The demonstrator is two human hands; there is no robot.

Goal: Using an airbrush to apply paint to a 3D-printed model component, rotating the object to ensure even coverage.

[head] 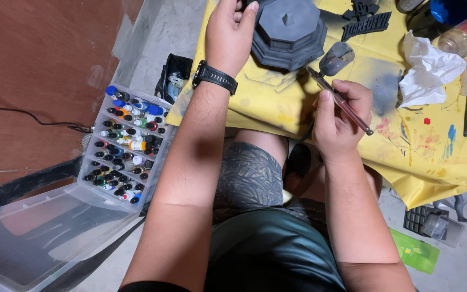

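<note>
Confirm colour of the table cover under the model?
Yellow, paint-stained table cover, clearest in the head view.

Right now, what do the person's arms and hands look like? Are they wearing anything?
Both arms are bare, with no sleeves and no gloves. The left hand has a black wristwatch with a ridged strap around its wrist. The right hand wears nothing: no watch or bracelet shows, and I can't see any rings on the fingers.
</note>
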